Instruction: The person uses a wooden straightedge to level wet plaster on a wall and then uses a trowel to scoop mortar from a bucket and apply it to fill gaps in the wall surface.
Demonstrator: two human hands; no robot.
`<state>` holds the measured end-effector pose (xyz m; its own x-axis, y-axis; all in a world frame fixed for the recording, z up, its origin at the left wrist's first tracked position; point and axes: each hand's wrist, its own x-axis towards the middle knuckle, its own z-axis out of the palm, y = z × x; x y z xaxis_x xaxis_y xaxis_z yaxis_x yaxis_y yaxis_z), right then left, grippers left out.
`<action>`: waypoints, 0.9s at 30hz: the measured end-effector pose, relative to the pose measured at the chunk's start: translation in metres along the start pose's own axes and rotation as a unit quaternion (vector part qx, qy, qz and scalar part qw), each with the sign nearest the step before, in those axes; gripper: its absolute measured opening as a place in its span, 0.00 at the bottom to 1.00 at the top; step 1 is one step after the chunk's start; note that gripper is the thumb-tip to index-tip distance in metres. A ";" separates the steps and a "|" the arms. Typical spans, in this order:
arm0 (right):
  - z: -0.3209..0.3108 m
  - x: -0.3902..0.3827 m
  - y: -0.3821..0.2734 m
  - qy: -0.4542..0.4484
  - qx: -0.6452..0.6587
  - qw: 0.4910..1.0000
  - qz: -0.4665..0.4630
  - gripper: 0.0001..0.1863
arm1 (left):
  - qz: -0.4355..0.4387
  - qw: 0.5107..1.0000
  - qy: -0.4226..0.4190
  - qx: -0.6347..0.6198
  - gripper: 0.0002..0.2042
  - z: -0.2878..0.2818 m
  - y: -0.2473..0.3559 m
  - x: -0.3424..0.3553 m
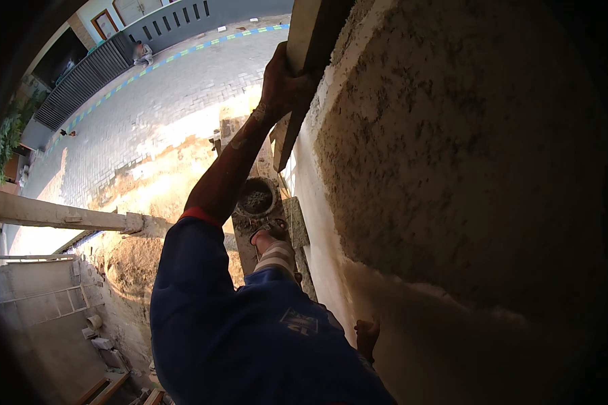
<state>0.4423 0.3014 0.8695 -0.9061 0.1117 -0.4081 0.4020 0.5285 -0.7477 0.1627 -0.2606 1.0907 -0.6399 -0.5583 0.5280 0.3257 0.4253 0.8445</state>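
Note:
Raised in front of me, my left hand (284,84) is wrapped round a long, straight wooden board (311,37) at the edge of the wall. The board's lower end reaches down past my wrist. Rough, speckled plaster covers the upper part of the wall (412,155), with a smoother, paler surface below it. Low beside that wall is my right hand (367,332), small and dark in shadow. Its fingers look curled closed, and what they hold, if anything, is hidden.
A round bucket of grey mortar (255,197) stands on a narrow plank platform (245,243), close to my sandalled foot (267,237). A wooden beam (61,214) crosses at left. Far below lie a sand heap (132,266) and a paved street (182,88), where a person (142,54) sits.

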 end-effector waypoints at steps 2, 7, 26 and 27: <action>0.015 -0.005 0.005 -0.016 -0.036 0.998 0.042 0.32 | -0.012 0.999 0.023 0.029 0.28 -0.004 -0.020 0.019; 0.044 0.032 -0.013 -0.039 -0.055 0.997 0.042 0.32 | 0.007 0.998 0.010 0.064 0.28 -0.028 -0.121 0.069; 0.094 0.089 -0.131 0.023 -0.083 0.990 0.112 0.33 | -0.199 0.958 -0.160 0.128 0.20 0.057 -0.357 0.104; 0.098 0.090 -0.131 0.018 -0.074 0.991 0.111 0.34 | -0.169 0.957 -0.165 0.171 0.21 0.058 -0.379 0.111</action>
<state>0.3215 0.1597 0.8789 -0.8025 0.2668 -0.5337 0.5707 0.6044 -0.5559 -0.0721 -0.4423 0.8240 -0.8719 -0.4733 0.1256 -0.1482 0.4996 0.8535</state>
